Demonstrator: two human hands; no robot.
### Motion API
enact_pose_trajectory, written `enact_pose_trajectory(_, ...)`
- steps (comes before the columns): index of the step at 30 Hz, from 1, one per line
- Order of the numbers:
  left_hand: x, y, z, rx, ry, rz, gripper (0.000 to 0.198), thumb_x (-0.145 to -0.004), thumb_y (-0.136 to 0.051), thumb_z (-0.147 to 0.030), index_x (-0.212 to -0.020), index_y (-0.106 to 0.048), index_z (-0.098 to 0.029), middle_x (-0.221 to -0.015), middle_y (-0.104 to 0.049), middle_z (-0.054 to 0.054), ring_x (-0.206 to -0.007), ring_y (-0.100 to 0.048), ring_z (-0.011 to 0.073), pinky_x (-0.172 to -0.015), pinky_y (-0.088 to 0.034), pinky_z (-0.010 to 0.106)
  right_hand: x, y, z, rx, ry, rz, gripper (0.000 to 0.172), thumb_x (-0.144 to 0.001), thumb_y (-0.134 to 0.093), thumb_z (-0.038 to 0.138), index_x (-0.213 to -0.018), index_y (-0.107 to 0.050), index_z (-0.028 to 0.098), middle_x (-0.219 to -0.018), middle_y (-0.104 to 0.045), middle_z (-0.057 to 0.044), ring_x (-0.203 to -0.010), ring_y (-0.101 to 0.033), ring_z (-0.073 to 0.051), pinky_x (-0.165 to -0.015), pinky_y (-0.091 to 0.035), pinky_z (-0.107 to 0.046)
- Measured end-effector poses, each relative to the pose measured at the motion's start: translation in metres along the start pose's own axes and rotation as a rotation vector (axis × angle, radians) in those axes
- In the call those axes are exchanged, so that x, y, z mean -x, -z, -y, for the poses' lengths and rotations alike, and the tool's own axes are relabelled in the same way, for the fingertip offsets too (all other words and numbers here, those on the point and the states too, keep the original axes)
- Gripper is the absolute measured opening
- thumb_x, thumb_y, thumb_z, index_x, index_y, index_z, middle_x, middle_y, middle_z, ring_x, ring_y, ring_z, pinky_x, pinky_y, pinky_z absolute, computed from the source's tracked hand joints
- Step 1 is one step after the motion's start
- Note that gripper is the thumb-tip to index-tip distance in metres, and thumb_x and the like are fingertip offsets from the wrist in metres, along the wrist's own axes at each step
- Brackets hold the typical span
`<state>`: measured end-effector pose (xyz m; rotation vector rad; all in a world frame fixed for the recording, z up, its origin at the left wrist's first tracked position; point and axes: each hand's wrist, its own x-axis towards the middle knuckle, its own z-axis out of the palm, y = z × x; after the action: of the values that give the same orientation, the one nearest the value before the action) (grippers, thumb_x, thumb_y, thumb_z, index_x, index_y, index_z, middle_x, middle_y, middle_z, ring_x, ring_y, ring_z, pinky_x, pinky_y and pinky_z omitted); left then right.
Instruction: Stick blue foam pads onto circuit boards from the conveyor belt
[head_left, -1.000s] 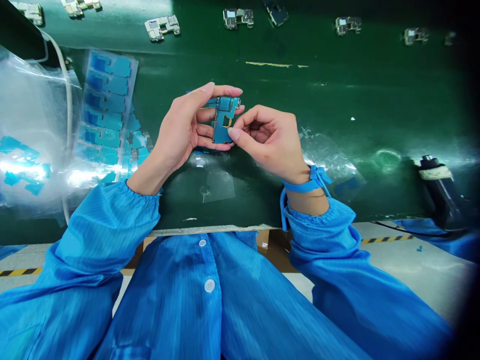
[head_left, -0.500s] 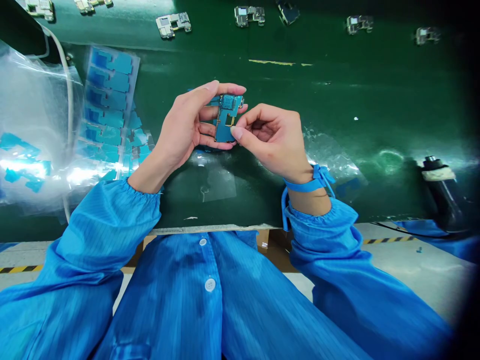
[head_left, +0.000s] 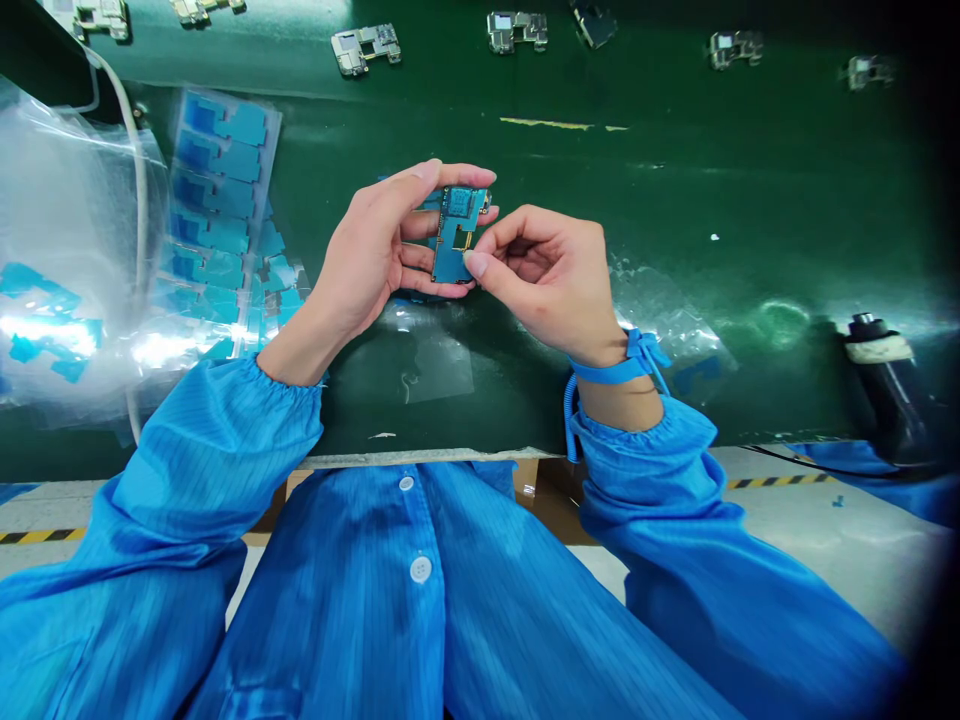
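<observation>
In my left hand [head_left: 367, 240] I hold a small blue-green circuit board [head_left: 454, 236] upright, with the fingers behind it and the thumb along its top. The board has an irregular cut-out shape with gold-edged openings, and its upper part carries small components. My right hand [head_left: 544, 280] is curled beside it, with thumb and forefinger pressed at the board's right edge. The left fingers and right fingertips hide parts of the board.
Several metal-shielded boards [head_left: 366, 50] lie in a row along the far side of the green belt [head_left: 660, 180]. Blue film sheets [head_left: 217, 190] and a clear plastic bag [head_left: 67, 200] lie left. A blue wrist strap [head_left: 607, 370] circles my right wrist. A black cylinder [head_left: 881, 395] stands right.
The belt and the boards on it have drifted right in view. My hands and the circuit board have shifted slightly right and up, with the same hold on the board.
</observation>
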<state>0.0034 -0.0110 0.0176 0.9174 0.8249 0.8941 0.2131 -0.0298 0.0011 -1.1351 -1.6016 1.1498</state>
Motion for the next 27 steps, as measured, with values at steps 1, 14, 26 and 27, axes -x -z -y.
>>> enact_pose_trajectory(1, -0.0003, 0.0003, 0.0004, -0.002, 0.004, 0.003, 0.041, -0.097, -0.072, -0.059, -0.120, -0.084, -0.027, -0.111, -0.087, 0.008, -0.094, -0.087, 0.0356, -0.078, -0.077, 0.046, -0.0001, 0.0001, -0.0002, 0.000, 0.000, 0.000, 0.047, -0.091, -0.089, 0.066, -0.086, -0.072, 0.023, -0.085, -0.069, -0.004, -0.078, -0.065, -0.018, -0.071, -0.063, -0.034)
enact_pose_trajectory(14, 0.0005, 0.0003, 0.0005, 0.028, -0.003, 0.029, 0.035, -0.101, -0.070, -0.055, -0.118, -0.085, -0.028, -0.117, -0.087, 0.003, -0.094, -0.087, 0.0313, -0.076, -0.077, 0.041, 0.0001, 0.0000, -0.0029, 0.001, 0.025, -0.007, 0.039, -0.090, -0.093, 0.055, -0.087, -0.072, 0.022, -0.085, -0.067, -0.002, -0.076, -0.062, -0.016, -0.070, -0.060, -0.033)
enact_pose_trajectory(26, 0.0016, -0.0022, 0.0009, 0.001, -0.021, -0.013, 0.042, -0.100, -0.070, -0.058, -0.122, -0.085, -0.025, -0.119, -0.088, 0.008, -0.092, -0.087, 0.0307, -0.073, -0.076, 0.040, -0.0012, 0.0018, -0.0026, -0.004, 0.026, 0.014, 0.043, -0.087, -0.094, 0.061, -0.086, -0.073, 0.023, -0.087, -0.070, -0.002, -0.073, -0.061, -0.016, -0.070, -0.060, -0.034)
enact_pose_trajectory(27, 0.0019, -0.0023, 0.0009, -0.003, -0.020, -0.018, 0.043, -0.100, -0.070, -0.058, -0.122, -0.085, -0.025, -0.118, -0.088, 0.008, -0.092, -0.087, 0.0304, -0.073, -0.076, 0.040, -0.0012, 0.0018, -0.0024, -0.003, 0.026, 0.014, 0.043, -0.087, -0.094, 0.061, -0.086, -0.073, 0.023, -0.087, -0.070, -0.002, -0.073, -0.061, -0.016, -0.070, -0.060, -0.034)
